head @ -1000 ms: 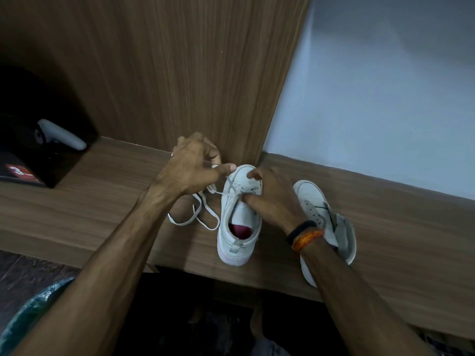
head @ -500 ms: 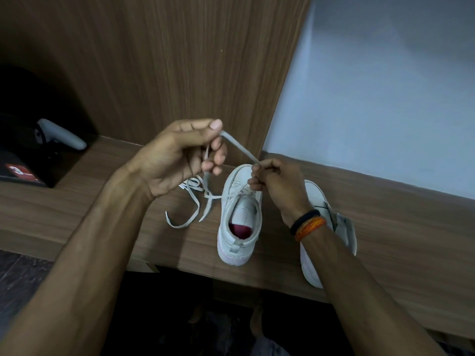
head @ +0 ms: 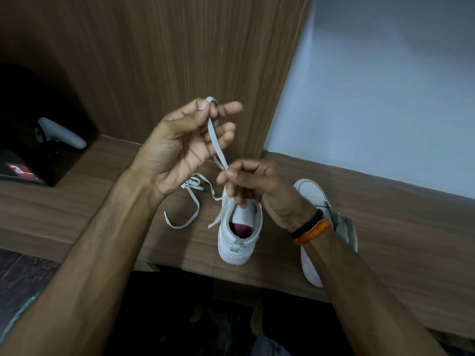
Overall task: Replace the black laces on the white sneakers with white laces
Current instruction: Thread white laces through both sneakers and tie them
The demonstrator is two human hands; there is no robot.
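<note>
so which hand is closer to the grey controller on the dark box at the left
Left. The left hand is raised right of the grey controller; the right hand is farther right, over the upright white sneaker.

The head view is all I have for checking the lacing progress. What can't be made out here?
- Eyelets and toe of the upright white sneaker: hidden by the right hand.
- Second white sneaker on its side: mostly behind the right forearm.
- Flat white lace: its top end is lost between the left hand fingers.
- Dark alcove, left: too dim.
</note>
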